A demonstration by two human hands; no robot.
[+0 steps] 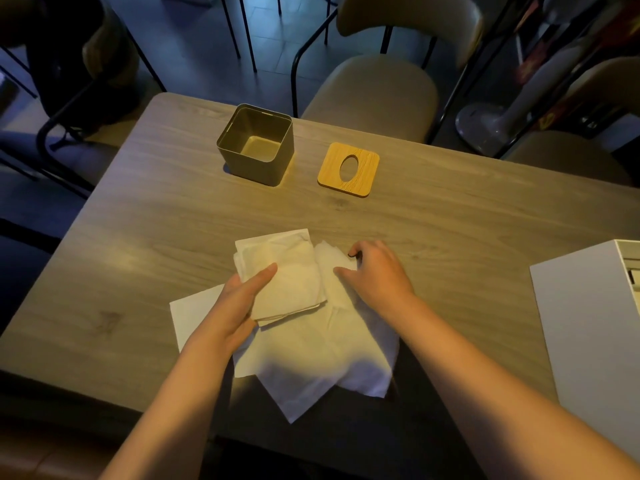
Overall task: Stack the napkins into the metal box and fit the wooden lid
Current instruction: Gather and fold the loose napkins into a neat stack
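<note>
An empty square metal box (pixel 256 157) stands at the far middle of the wooden table (pixel 138 237). To its right lies the square wooden lid (pixel 360 180) with an oval hole, flat on the table. Near me, a small stack of folded white napkins (pixel 287 271) is held by my left hand (pixel 239 303), thumb on top and fingers underneath. Several loose unfolded napkins (pixel 318 358) lie spread beneath it. My right hand (pixel 374 275) pinches the edge of a crumpled napkin (pixel 329 258) just right of the stack.
A white box (pixel 588 323) sits at the table's right edge. Chairs (pixel 374 88) stand beyond the far edge and another at the far left. The near table edge is right under the loose napkins.
</note>
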